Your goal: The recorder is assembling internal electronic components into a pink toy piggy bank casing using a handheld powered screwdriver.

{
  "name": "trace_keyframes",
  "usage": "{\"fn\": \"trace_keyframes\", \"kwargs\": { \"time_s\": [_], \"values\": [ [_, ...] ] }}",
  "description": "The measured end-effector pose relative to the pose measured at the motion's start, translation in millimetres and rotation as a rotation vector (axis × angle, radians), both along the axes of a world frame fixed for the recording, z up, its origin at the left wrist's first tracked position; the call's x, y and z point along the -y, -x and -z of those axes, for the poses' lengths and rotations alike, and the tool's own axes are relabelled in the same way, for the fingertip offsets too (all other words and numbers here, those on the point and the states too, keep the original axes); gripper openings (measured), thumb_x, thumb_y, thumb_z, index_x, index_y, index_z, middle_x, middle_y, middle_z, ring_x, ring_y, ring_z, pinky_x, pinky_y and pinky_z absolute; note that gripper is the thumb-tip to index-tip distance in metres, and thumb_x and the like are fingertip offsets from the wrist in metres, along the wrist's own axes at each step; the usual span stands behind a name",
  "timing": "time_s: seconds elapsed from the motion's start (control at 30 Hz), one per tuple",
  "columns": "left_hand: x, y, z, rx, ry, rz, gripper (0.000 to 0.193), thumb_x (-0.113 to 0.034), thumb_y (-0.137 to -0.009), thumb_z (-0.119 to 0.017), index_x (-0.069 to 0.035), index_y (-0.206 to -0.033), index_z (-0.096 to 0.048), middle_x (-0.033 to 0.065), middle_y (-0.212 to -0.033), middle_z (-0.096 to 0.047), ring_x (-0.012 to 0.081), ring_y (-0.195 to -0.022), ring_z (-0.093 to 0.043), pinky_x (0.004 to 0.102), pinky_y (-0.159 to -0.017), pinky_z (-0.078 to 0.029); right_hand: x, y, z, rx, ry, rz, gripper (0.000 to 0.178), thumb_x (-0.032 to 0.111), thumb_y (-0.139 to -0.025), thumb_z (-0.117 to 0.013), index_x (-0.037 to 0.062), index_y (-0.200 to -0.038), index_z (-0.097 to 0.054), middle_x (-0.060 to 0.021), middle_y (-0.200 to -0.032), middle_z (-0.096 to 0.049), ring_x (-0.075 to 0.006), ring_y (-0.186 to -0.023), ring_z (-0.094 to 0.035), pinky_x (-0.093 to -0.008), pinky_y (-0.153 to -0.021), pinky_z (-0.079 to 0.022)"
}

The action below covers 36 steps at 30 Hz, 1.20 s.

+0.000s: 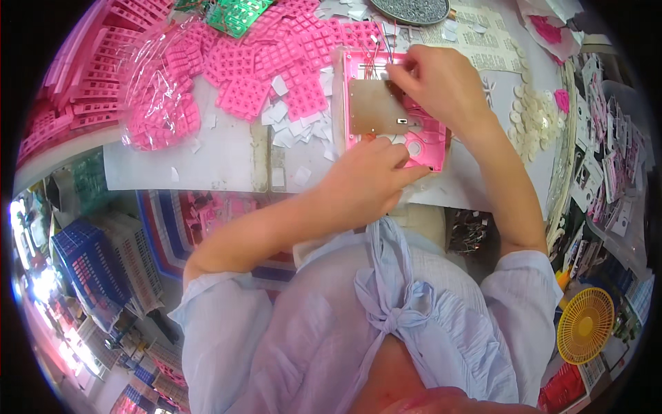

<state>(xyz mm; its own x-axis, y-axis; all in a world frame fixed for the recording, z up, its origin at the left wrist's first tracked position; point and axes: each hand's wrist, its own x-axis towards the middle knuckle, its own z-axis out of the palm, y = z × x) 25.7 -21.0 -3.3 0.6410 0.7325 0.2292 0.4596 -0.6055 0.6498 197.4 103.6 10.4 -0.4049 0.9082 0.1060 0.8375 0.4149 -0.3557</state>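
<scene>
- A pink plastic casing lies open on a pale worktable, directly in front of the person.
- A flat brown board sits inside the casing, with thin wires rising at its far end.
- The left hand is at the casing's near edge, fingers curled; whether it grips anything, I cannot tell.
- The right hand bends over the far right corner, thumb and fingers narrowed near the wires; whether they pinch one is hidden.
- Left of the casing are pink gridded panels and scattered white slips.
- To its right, pale discs are heaped.
</scene>
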Motion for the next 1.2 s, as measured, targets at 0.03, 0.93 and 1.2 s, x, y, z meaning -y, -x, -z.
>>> {"fn": "trace_keyframes", "kwargs": {
  "time_s": [0.03,0.93,1.2],
  "values": [
    [-8.2,9.0,-3.7,0.142,0.133,-0.001,0.032,-0.008,-0.083,-0.068,-0.009,-0.115,-0.069,0.0066,-0.098,-0.063,0.0250,-0.088,-0.060,0.0382,-0.076,-0.050,-4.9,6.9,0.7,0.039,0.037,0.010,0.025,0.026,-0.085,-0.066,0.0014,-0.088,-0.072,-0.0134,-0.071,-0.070,-0.0331,-0.063,-0.065,-0.0425,-0.064,-0.053],
    [-132.4,37.3,13.6,-0.007,0.100,-0.675,0.039,-0.043,-0.082,-0.075,-0.006,-0.093,-0.078,0.0103,-0.084,-0.073,0.0224,-0.075,-0.069,0.0367,-0.071,-0.053,30.9,-9.5,11.1,-0.189,-0.136,-0.596,0.034,0.013,-0.081,-0.072,0.0102,-0.115,-0.071,-0.0068,-0.114,-0.063,-0.0311,-0.104,-0.057,-0.0401,-0.088,-0.052],
    [-120.6,21.9,21.5,-0.112,-0.258,-0.700,0.024,-0.033,-0.079,-0.078,-0.012,-0.091,-0.080,0.0056,-0.088,-0.072,0.0233,-0.083,-0.068,0.0400,-0.073,-0.046,33.5,-11.4,13.0,-0.210,-0.145,-0.583,0.037,0.010,-0.080,-0.071,0.0114,-0.116,-0.069,-0.0083,-0.115,-0.062,-0.0302,-0.102,-0.058,-0.0405,-0.089,-0.052]
  ]
}}
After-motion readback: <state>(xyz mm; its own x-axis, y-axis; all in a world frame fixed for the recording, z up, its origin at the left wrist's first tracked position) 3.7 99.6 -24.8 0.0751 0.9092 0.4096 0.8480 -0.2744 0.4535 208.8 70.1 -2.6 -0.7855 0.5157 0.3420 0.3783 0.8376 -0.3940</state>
